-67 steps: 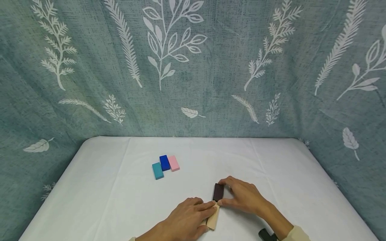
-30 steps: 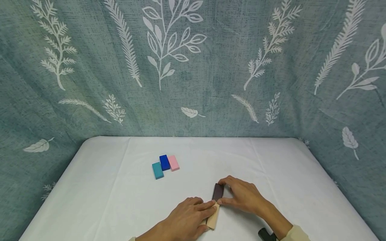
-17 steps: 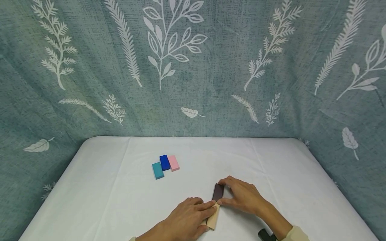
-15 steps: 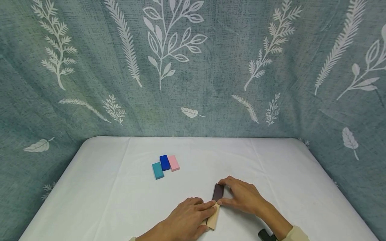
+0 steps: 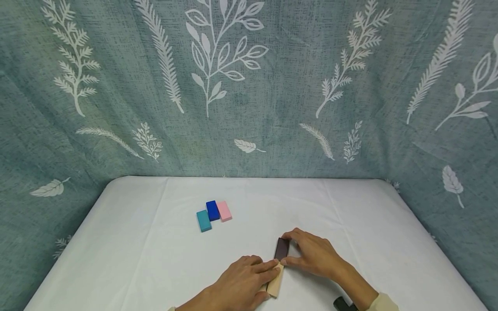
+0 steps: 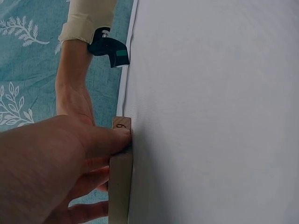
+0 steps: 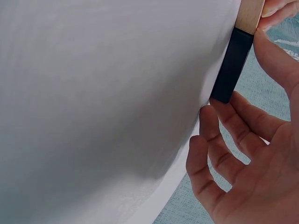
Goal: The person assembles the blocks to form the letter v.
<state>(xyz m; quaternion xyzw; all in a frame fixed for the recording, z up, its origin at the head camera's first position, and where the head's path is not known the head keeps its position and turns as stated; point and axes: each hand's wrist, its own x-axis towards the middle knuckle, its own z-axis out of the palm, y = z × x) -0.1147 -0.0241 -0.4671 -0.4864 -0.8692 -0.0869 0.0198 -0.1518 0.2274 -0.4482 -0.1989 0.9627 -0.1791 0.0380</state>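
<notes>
My left hand [image 5: 243, 280] lies over a pale wooden block [image 5: 275, 283], index and middle fingertips near its far end and the thumb at its near end. Part of a second pale block [image 5: 263, 287] shows beside it, mostly hidden under the hand. In the left wrist view, the thumb presses a wooden block end [image 6: 122, 120] marked with a digit like 6. Beyond the pale block, in line with it, is a dark brown block [image 5: 282, 249]. My right hand [image 5: 313, 252] pinches this dark block lengthwise, index finger at its far end and thumb where the two blocks meet.
Farther back on the white-covered table [image 5: 155, 250], left of the hands, lie a teal block [image 5: 203, 220], a blue block [image 5: 212, 211] and a pink block [image 5: 224, 211] close together. A patterned green curtain [image 5: 284, 142] hangs behind the table. A black device [image 5: 341, 304] sits at the right wrist.
</notes>
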